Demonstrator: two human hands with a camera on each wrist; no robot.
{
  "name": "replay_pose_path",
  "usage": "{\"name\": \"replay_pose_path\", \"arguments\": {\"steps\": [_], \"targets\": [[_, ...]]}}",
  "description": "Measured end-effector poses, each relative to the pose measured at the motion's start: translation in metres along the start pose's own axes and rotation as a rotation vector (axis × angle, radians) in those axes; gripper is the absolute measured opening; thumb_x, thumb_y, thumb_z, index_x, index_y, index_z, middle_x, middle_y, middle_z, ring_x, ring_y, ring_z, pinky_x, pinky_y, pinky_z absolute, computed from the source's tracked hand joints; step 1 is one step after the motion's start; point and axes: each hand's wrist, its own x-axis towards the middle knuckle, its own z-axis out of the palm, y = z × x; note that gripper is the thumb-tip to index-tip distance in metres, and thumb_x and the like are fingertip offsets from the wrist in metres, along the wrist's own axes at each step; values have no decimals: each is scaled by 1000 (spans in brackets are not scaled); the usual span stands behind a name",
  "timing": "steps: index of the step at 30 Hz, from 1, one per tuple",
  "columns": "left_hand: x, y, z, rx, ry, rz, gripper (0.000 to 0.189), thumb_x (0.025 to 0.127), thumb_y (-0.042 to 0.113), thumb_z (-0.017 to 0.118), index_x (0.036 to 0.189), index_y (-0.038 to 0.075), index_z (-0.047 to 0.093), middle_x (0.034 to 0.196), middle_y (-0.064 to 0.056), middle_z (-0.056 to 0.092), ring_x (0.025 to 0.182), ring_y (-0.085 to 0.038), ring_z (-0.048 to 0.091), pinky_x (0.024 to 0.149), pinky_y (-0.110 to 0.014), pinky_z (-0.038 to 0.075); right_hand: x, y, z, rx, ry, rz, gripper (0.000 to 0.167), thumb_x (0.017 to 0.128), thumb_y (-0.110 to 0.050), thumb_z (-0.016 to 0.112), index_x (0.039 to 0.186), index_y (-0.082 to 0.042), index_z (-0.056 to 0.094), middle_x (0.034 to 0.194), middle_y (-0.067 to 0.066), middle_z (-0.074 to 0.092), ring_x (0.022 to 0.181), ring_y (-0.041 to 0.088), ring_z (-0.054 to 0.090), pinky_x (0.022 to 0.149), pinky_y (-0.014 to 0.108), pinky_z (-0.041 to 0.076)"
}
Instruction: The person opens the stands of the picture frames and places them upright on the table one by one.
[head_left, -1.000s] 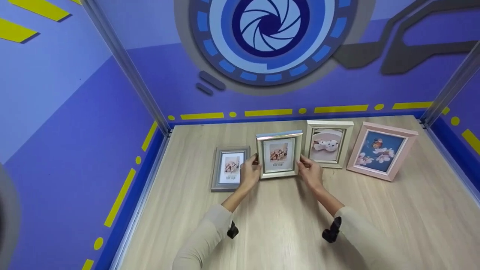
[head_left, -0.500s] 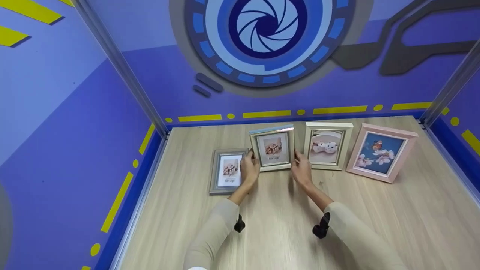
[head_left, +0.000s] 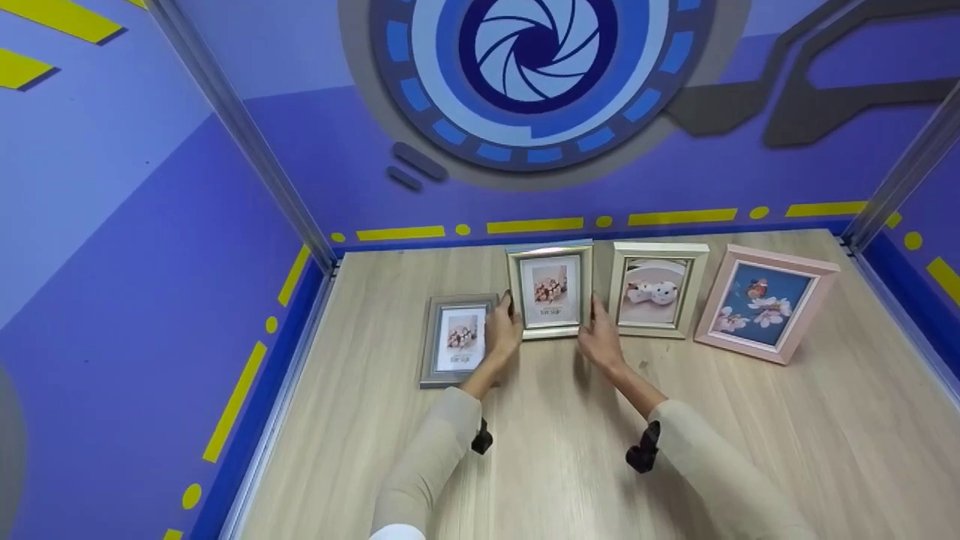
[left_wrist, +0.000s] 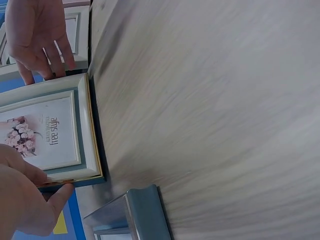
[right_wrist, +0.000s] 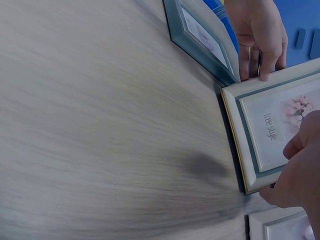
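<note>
A gold-rimmed picture frame [head_left: 550,292] with a bouquet picture stands upright, leaning slightly back, between both hands. My left hand [head_left: 503,330] pinches its left side, the thumb near the front edge in the left wrist view. On the opposite side, my right hand [head_left: 601,335] holds the frame's right edge; in the right wrist view, the right hand [right_wrist: 300,170] shows at the lower right. Partly behind my left hand stands a grey picture frame [head_left: 439,341] with a similar bouquet print. Fingers behind the gold-rimmed frame are hidden.
Right of the held frame stands a cream picture frame [head_left: 621,289], with a pink picture frame [head_left: 789,346] farther right. All stand on a wood-grain table [head_left: 555,450]. A blue-purple printed wall [head_left: 300,172] rises behind, with side panels at left and right.
Both hands have shifted the gold-rimmed frame back toward the wall and slightly left. It looked tilted half a second ago and is now straighter. The other frames have stayed put.
</note>
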Motion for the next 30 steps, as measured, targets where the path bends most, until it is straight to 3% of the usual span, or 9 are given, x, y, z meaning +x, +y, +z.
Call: {"name": "replay_pose_path", "arguments": {"steps": [2,6,12,17,22,26,30], "targets": [[0,-4,3,3,23,51,35,90,-8,59,125,-9,62,99,-31,71,89,-44,71,75,-46,62,-1,-1,-1,2,-7,9,77,90,11,45,160,6,12,165,31,19,152,48,24,128,54,18],[-2,-3,5,-1,35,79,40,88,-9,60,128,-11,61,102,-33,72,88,-44,72,76,-45,62,-4,-1,-3,7,-5,10,79,87,14,43,160,7,11,166,31,15,153,48,19,128,54,15],[-3,0,2,-22,-14,30,44,88,-12,59,132,-12,57,108,-35,70,96,-48,71,84,-50,61,-7,-1,-6,3,-44,30,80,89,10,44,160,7,6,167,29,11,155,45,17,128,52,16],[-6,1,-6,-64,-109,-37,52,89,-10,57,141,-13,49,124,-35,65,116,-47,65,103,-50,54,-15,-3,-7,-14,-82,81,80,93,4,50,159,8,7,164,33,18,152,46,24,127,54,19],[-12,-6,-25,-94,-149,-58,52,89,-7,59,140,-10,52,127,-30,66,118,-42,65,105,-49,53,-28,-5,-7,8,-130,132,71,95,0,53,155,16,18,153,42,34,140,51,39,121,58,32],[-18,-24,-49,-95,-110,-42,44,87,-9,59,131,-8,58,118,-28,68,108,-40,67,97,-51,55,-40,-1,-4,24,-192,194,54,100,-5,52,146,19,38,143,39,48,135,49,49,115,57,41],[-23,-47,-73,-32,-47,-61,38,86,-7,64,124,-7,61,116,-28,67,106,-42,65,94,-53,54,-49,2,1,44,-256,191,44,102,-4,50,139,19,48,138,36,56,131,47,55,111,53,46]]}}
